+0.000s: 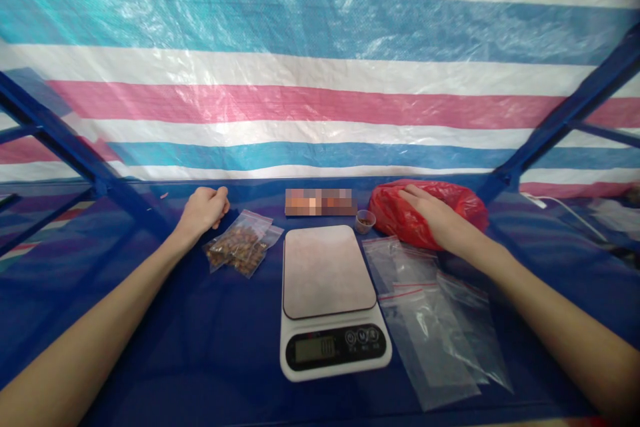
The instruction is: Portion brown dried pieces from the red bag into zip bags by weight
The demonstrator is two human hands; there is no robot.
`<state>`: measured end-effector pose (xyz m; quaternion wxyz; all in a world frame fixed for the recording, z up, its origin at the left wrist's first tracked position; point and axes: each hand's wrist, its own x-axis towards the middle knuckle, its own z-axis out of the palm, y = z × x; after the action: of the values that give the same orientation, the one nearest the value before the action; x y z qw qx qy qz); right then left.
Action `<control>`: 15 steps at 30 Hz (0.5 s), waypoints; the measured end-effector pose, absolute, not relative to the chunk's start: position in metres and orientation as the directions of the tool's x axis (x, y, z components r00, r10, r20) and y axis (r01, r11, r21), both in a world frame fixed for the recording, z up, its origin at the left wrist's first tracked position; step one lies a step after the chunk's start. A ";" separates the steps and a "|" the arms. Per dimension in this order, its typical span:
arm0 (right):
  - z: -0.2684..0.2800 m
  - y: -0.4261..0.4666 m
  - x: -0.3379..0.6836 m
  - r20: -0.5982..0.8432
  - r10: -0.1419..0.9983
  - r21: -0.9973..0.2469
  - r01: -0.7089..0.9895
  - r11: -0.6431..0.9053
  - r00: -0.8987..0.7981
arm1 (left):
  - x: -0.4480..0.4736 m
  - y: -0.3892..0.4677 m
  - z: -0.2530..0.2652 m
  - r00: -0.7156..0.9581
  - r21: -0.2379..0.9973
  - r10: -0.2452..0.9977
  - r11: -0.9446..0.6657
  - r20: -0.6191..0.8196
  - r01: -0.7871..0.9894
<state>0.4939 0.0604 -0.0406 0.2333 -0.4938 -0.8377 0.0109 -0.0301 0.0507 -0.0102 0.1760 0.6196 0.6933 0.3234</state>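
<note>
My left hand (pixel 207 205) rests on the blue table, fingers curled into a loose fist with nothing showing in it. Just right of it lie filled zip bags (pixel 240 245) of small brown pieces, overlapping one another. My right hand (pixel 423 205) lies over a crumpled red plastic bag (pixel 463 203), its visible fingers stretched out along the bag; the fingertips are partly hidden. Between my arms sits a white kitchen scale (pixel 330 273) with a bare plate and a display that seems to read 0.0. A small clear cup (pixel 365 221) with some brown bits stands against the red bag.
Empty clear zip bags (pixel 435 333) with red seals are spread right of the scale. Behind the scale is a small blurred-out box (pixel 321 203). Blue metal bars (pixel 545 120) slope up at both sides, and a striped plastic sheet (pixel 320 100) hangs at the back.
</note>
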 end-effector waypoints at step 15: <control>-0.042 0.065 0.489 0.414 0.783 -0.268 0.760 0.592 -0.464 | -0.034 0.037 -0.013 -0.102 0.601 0.980 -0.022 0.172 0.799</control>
<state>0.4888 0.0648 -0.0420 0.2538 -0.4511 -0.8553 0.0229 -0.0338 0.0370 -0.0131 0.1545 0.6520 0.6819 0.2932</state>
